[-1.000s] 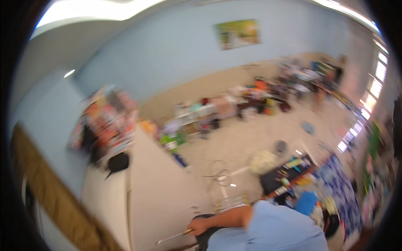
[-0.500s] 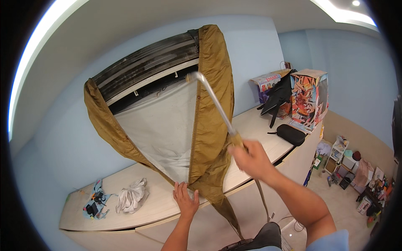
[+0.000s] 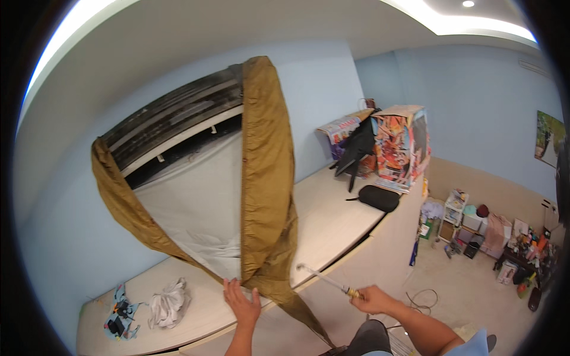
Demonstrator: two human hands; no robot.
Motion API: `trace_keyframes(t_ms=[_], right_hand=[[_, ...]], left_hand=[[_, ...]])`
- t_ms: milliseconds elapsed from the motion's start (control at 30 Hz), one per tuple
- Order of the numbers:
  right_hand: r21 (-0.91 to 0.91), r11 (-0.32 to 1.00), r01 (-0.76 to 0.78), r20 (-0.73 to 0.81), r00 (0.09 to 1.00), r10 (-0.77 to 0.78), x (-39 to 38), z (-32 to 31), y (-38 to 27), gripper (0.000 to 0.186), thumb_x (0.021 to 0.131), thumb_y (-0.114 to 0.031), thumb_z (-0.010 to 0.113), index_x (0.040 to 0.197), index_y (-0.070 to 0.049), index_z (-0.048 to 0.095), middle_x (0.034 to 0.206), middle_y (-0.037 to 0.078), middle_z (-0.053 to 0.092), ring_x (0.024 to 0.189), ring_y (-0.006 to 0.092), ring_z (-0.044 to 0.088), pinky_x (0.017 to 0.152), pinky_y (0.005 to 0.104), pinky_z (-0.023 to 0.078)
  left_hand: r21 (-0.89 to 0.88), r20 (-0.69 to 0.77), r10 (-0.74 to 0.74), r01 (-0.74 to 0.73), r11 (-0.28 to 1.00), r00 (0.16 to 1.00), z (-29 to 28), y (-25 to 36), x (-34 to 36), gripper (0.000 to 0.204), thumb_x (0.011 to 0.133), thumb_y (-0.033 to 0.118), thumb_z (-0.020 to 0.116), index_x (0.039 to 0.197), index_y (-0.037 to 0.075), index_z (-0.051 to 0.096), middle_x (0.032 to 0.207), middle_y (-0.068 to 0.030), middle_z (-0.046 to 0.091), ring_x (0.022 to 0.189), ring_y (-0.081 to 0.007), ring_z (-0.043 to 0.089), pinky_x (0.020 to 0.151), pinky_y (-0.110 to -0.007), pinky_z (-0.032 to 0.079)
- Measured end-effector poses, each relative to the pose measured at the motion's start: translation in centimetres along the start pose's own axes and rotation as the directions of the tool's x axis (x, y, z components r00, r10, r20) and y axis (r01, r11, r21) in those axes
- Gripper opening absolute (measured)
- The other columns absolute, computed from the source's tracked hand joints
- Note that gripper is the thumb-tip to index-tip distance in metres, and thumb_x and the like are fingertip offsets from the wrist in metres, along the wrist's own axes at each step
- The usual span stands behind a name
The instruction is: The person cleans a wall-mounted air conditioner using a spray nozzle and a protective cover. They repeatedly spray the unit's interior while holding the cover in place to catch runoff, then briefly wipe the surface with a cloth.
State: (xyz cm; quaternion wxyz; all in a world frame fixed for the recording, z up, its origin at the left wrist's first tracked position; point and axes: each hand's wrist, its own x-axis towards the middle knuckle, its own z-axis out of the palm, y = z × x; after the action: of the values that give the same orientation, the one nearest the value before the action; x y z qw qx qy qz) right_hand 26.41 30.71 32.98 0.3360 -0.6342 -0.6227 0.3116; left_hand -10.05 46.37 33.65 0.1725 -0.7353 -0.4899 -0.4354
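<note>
At ten o'clock, a dark, grimy wall unit (image 3: pixel 178 120) sits slatted and exposed. A mustard-brown cover (image 3: pixel 267 148) with pale grey lining hangs around it, tapering toward five. A slim metal wand (image 3: pixel 328 279) with brass-coloured fittings slants at five, tip toward ten.

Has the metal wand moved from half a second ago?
Yes: the metal wand in the right hand has moved down and rightward, away from the wall-mounted unit.

Over there past the hands (image 3: pixel 242 304) the walls (image 3: pixel 475 107) are pale blue, cove lighting (image 3: pixel 442 24) glowing above, a light wood cabinet (image 3: pixel 332 231) right before the hands, beige floor (image 3: pixel 463 288) down to their right
</note>
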Motion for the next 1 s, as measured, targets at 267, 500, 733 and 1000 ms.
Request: trace_keyframes(t_ms=[267, 500, 733, 1000], right_hand=[[0.016, 0.967, -0.255, 0.001, 0.967, 0.255, -10.1, 8.7, 12.5, 0.046, 0.089, -0.046, 0.057, 0.087, -0.002, 0.069, 0.078, 0.023, 0.069, 0.075, 0.0413, 0.069, 0.070, 0.0495, 0.054], [0.218, 0.968, -0.121, -0.215, 0.962, 0.168, -10.3, 12.7, 14.3, 0.030, 0.085, -0.031, 0.062, 0.085, -0.002, 0.067, 0.077, 0.022, 0.067, 0.074, 0.0424, 0.066, 0.066, 0.0526, 0.050], [0.168, 0.974, -0.150, -0.232, 0.955, 0.187, -11.1, 12.2, 12.7, 0.028, 0.084, -0.031, 0.061, 0.082, -0.003, 0.065, 0.072, 0.023, 0.065, 0.071, 0.0443, 0.065, 0.066, 0.0549, 0.050], [0.151, 0.978, -0.143, -0.239, 0.955, 0.176, -10.8, 12.2, 13.4, 0.027, 0.083, -0.030, 0.060, 0.082, -0.003, 0.064, 0.073, 0.023, 0.065, 0.073, 0.0452, 0.064, 0.067, 0.0552, 0.050]], left_hand=[[-0.078, 0.006, 0.031, -0.030, 0.996, 1.000, 3.7, -1.0, 0.2, 0.066, 0.089, 0.024, 0.072, 0.139, -0.009, 0.042, 0.141, -0.0285, 0.045, 0.139, -0.0468, 0.034, 0.116, -0.055, 0.026], [0.042, -0.063, 0.317, -0.314, 0.948, 0.946, 3.1, -2.1, 1.6, 0.070, 0.092, 0.044, 0.071, 0.132, -0.010, 0.050, 0.129, -0.0309, 0.053, 0.116, -0.0475, 0.052, 0.106, -0.058, 0.041], [0.068, -0.029, 0.229, -0.227, 0.972, 0.973, 2.5, -1.6, 1.1, 0.078, 0.096, 0.057, 0.058, 0.132, -0.011, 0.044, 0.127, -0.0332, 0.048, 0.121, -0.0541, 0.045, 0.105, -0.064, 0.036], [0.085, -0.046, 0.213, -0.209, 0.974, 0.976, 2.3, -1.8, 0.2, 0.075, 0.097, 0.056, 0.056, 0.130, -0.011, 0.045, 0.124, -0.0318, 0.049, 0.118, -0.0525, 0.047, 0.107, -0.065, 0.035]])
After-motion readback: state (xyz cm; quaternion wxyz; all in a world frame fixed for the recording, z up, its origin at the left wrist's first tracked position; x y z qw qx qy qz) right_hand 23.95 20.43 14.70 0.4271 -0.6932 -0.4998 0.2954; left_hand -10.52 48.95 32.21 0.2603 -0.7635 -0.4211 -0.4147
